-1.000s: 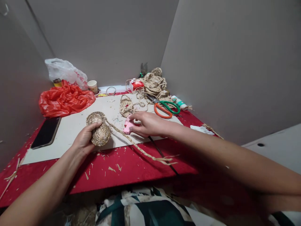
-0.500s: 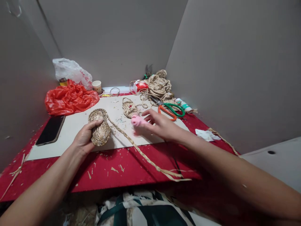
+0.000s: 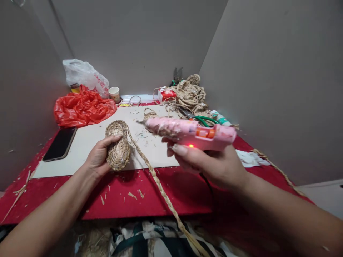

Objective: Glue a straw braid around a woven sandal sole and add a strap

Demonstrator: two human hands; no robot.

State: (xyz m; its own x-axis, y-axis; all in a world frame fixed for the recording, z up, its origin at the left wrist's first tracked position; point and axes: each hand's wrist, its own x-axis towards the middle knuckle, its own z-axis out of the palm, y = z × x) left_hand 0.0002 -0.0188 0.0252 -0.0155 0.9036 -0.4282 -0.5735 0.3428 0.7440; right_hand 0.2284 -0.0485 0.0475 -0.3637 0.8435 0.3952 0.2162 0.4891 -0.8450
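Observation:
Between the thumb and fingers of my left hand (image 3: 100, 155) is a woven straw sole (image 3: 118, 150), oblong and narrowed at its middle. A plaited straw braid (image 3: 158, 182) runs from its top edge down over the table's front edge, its end loose. My right hand (image 3: 214, 164) grips a pink glue gun (image 3: 184, 130) with a glowing red light. The nozzle points left, toward the sole but apart from it. Behind the nozzle lies a small woven straw slipper (image 3: 150, 113), partly hidden by the glue gun.
A white board (image 3: 72, 157) lies on the red table (image 3: 120, 200) among straw scraps. On the left are a phone (image 3: 59, 144), a red plastic bag (image 3: 84, 109) and a paper cup (image 3: 114, 94). Rear right hold coiled straw braid (image 3: 190, 92) and green-handled scissors (image 3: 205, 119), partly covered.
My right hand has lifted the pink glue gun off the table area and brought it nearer and to the right, turned side-on. My left hand still holds the sole. The braid's end hangs lower.

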